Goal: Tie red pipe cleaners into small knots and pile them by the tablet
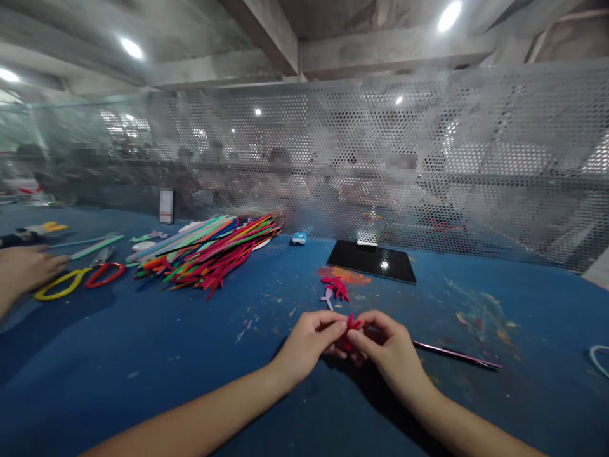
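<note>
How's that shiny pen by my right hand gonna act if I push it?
The pen looks straight and slim, so it's probably stiff and light. Its shiny surface may feel slippery, and lying loose it might roll.

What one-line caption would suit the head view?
Both hands shape a small red piece above a blue table, near bundled colourful pipe cleaners.

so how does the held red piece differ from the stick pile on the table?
Size: the held red piece is small; the stick pile is far bigger.
Colour: the visible part of the held red piece is all red; the stick pile mixes many colours.
Support: the left hand and right hand pinch the piece; the pile lies on the table.
Shared: both show red.
</note>
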`<state>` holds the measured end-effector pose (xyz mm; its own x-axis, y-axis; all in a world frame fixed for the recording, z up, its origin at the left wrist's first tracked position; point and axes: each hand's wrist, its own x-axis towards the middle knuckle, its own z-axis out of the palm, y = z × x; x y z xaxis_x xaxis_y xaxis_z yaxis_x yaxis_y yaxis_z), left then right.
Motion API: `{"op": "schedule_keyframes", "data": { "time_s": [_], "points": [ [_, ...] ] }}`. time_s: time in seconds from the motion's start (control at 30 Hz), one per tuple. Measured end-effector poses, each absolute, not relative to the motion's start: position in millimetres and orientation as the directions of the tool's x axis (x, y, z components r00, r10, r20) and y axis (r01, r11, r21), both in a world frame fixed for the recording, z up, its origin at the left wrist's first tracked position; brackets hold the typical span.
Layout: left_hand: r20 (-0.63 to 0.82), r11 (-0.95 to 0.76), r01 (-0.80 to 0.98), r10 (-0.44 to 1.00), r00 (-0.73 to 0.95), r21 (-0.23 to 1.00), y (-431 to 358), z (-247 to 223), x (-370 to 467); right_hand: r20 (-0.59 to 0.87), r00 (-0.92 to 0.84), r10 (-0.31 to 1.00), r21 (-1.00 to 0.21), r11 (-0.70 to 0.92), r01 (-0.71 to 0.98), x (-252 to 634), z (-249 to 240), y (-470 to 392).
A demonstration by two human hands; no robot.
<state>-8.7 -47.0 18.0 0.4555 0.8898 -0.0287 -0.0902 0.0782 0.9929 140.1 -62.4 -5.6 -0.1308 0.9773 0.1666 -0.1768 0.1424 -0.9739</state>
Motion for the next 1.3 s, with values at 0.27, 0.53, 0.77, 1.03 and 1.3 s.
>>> {"op": "schedule_keyframes", "data": {
  "time_s": [0.27, 0.53, 0.77, 1.03, 1.3],
  "points": [
    [-0.091, 0.12, -0.052, 0.918, 0.385, 0.991, -43.0, 14.1, -8.5, 0.078, -0.123, 0.989, -0.956, 0.039, -0.291, 144.4, -5.5, -54.5],
    [-0.048, 0.105, -0.099, 0.887, 0.459, 0.99, -36.3, 13.7, -13.0, 0.175, -0.203, 0.963, -0.982, 0.156, -0.107, 147.7, -3.9, -54.3],
    [-0.115, 0.121, 0.012, 0.902, 0.417, 0.993, -39.0, 17.7, -13.8, 0.313, -0.124, 0.942, -0.937, 0.328, 0.122, 150.8, -0.6, -57.8],
    [-0.194, 0.263, -0.085, 0.861, 0.47, 0.961, -36.8, 13.4, -15.1, 0.649, -0.451, 0.613, -0.389, 0.777, 0.495, 162.1, -6.0, -55.4],
    [-0.096, 0.123, -0.039, 0.906, 0.413, 0.992, -33.3, 16.1, -15.0, 0.546, -0.275, 0.792, -0.597, 0.597, 0.536, 157.2, -2.1, -58.1]
  ]
}}
